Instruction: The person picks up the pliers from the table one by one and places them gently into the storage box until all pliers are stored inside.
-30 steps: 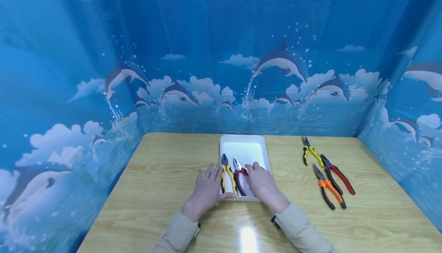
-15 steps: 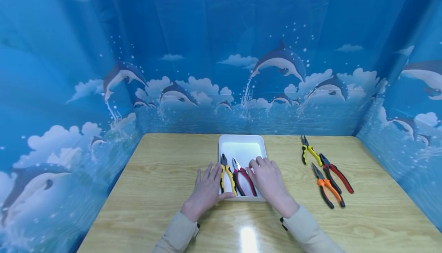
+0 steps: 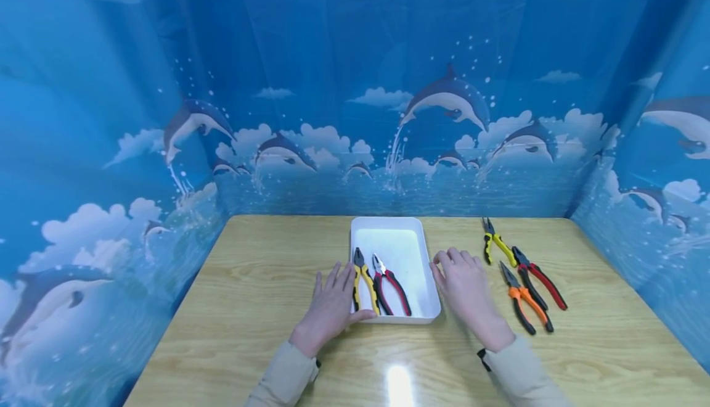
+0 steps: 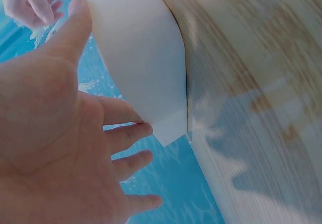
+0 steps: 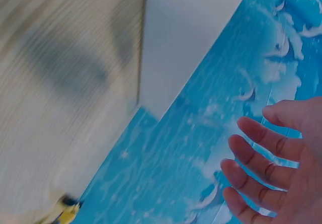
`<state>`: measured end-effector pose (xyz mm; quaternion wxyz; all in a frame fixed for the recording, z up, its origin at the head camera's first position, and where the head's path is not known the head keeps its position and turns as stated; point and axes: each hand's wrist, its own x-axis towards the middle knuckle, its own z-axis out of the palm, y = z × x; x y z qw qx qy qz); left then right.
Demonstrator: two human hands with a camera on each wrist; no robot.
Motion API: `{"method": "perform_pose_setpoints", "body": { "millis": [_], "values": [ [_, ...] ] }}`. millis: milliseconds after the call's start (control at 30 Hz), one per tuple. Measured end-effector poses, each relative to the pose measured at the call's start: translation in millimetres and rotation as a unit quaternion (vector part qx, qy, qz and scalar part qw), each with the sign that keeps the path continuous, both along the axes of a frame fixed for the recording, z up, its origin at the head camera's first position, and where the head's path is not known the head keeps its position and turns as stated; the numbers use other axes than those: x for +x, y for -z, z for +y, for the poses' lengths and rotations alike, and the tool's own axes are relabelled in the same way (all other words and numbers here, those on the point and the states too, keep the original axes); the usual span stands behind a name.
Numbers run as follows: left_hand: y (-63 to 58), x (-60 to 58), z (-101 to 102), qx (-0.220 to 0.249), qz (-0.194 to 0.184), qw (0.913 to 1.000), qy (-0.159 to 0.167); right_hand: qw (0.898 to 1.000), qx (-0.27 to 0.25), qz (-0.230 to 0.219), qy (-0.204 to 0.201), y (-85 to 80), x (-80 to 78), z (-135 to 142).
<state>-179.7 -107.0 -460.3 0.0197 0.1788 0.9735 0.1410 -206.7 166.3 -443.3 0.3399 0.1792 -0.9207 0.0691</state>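
Observation:
A white tray (image 3: 410, 271) lies on the table with two pairs of pliers in it. Yellow-and-black pliers (image 3: 368, 280) lie along its left side; red-and-black pliers (image 3: 395, 283) lie beside them, handles spread. My left hand (image 3: 327, 311) rests at the tray's left edge, fingers extended, thumb by the near left corner. The left wrist view shows the fingertips of that left hand (image 4: 100, 133) at the tray's wall (image 4: 146, 58). Just right of the tray, my right hand (image 3: 463, 283) is raised with nothing in it; its fingers (image 5: 266, 171) are loosely bent in the right wrist view.
On the table's right side lie yellow-and-black long-nose pliers (image 3: 497, 242), red-and-black pliers (image 3: 538, 277) and orange-and-black long-nose pliers (image 3: 524, 299), close together. A blue dolphin-print curtain (image 3: 333, 86) encloses the wooden table (image 3: 266, 259) at the back and sides.
My right hand has let go of the red-and-black pliers in the tray and moved right, past the tray's edge. Those pliers' handles have spread apart. The left hand has stayed in place.

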Motion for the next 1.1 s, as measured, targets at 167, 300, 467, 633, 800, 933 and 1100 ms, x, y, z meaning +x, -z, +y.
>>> {"method": "perform_pose_setpoints", "body": {
  "millis": [167,300,467,633,800,933,1100],
  "values": [
    [2.6,-1.0,-0.5,-0.003,0.004,1.0,-0.002,0.999,-0.009,-0.028,0.038,-1.8,3.8,28.6],
    [3.8,-1.5,-1.1,-0.009,0.01,0.9999,-0.004,0.996,-0.005,-0.051,0.07,1.4,6.8,52.9],
    [3.3,-1.5,-0.9,-0.007,0.007,0.9999,-0.005,0.992,-0.004,-0.084,0.089,9.6,12.9,85.1],
    [3.2,-0.8,-0.6,-0.006,0.001,1.0,-0.006,0.99,0.012,-0.092,0.11,21.6,18.6,113.3],
    [3.4,-0.5,-0.3,-0.007,0.004,1.0,-0.004,0.982,0.031,-0.131,0.135,30.9,22.6,130.0],
    [4.3,-0.5,-0.4,-0.012,0.008,0.9999,-0.003,0.968,0.048,-0.191,0.155,32.1,23.6,134.9],
    [5.0,-1.2,0.1,-0.009,0.009,0.9999,-0.003,0.952,0.043,-0.25,0.17,28.7,22.0,136.2]
  ]
}}
